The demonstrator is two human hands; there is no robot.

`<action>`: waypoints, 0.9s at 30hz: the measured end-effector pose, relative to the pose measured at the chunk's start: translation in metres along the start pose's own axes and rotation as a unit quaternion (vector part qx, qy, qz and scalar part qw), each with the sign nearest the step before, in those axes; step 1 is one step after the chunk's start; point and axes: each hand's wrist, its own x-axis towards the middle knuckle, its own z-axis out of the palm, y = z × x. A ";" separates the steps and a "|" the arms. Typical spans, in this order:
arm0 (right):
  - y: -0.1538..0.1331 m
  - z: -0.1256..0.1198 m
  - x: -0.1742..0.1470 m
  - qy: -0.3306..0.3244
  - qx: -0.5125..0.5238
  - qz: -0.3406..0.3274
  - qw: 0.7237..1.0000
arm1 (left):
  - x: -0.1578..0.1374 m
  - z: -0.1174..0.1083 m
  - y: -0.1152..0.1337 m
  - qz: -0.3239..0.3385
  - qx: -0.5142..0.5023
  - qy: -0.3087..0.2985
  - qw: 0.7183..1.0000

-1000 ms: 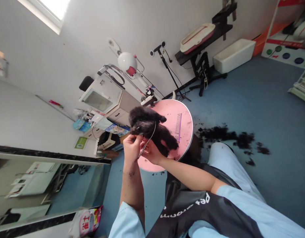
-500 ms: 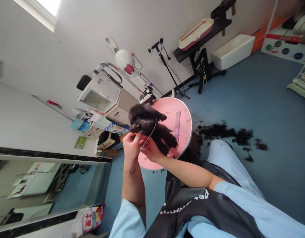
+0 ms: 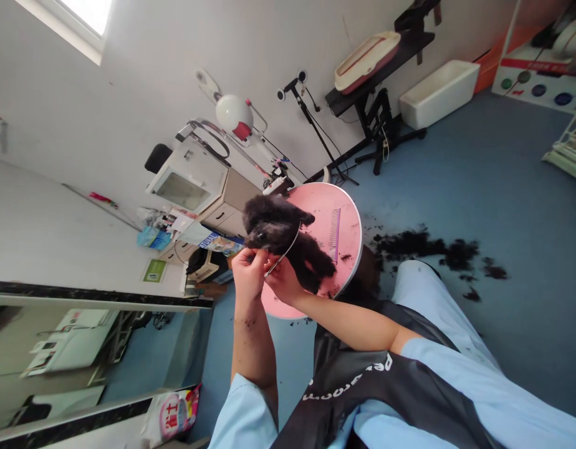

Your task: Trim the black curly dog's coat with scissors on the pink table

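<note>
A small black curly-coated dog [image 3: 269, 227] is on the round pink table [image 3: 316, 199], its head towards the left of the picture. Fingers of my left hand [image 3: 248, 271] are closed in a pinch at the dog's muzzle. Just to the right, my right hand [image 3: 283, 282] is closed round the handles of long, slim curved scissors [image 3: 288, 248], whose blades point up and right along the dog's neck. My hands are close together, almost touching. Whether the blades are parted is hard to make out. A purple-backed comb [image 3: 337, 237] lies on the table.
Dark hair clippings [image 3: 419, 245] lie on the blue floor right of the table. A black stand [image 3: 311, 115], a white tub [image 3: 440, 93] and a beige-and-red tray [image 3: 367, 62] are behind. A pet carrier [image 3: 206, 268] and cabinet [image 3: 232, 193] stand at left.
My right hand and the scissors have shifted very slightly, the blade tips moving a little to the right. My left hand stays at the dog's muzzle.
</note>
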 end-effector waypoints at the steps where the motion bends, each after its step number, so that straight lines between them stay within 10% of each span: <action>1: 0.001 -0.001 0.000 -0.004 0.001 -0.006 1.000 | 0.000 0.000 0.000 0.001 0.001 0.001 1.000; 20: 0.013 0.014 -0.024 0.010 -0.011 0.044 0.999 | 0.006 -0.003 -0.001 0.030 0.009 0.001 0.999; 27: -0.004 0.033 0.010 0.029 -0.066 -0.035 0.997 | 0.006 0.000 0.002 0.018 -0.016 0.007 1.000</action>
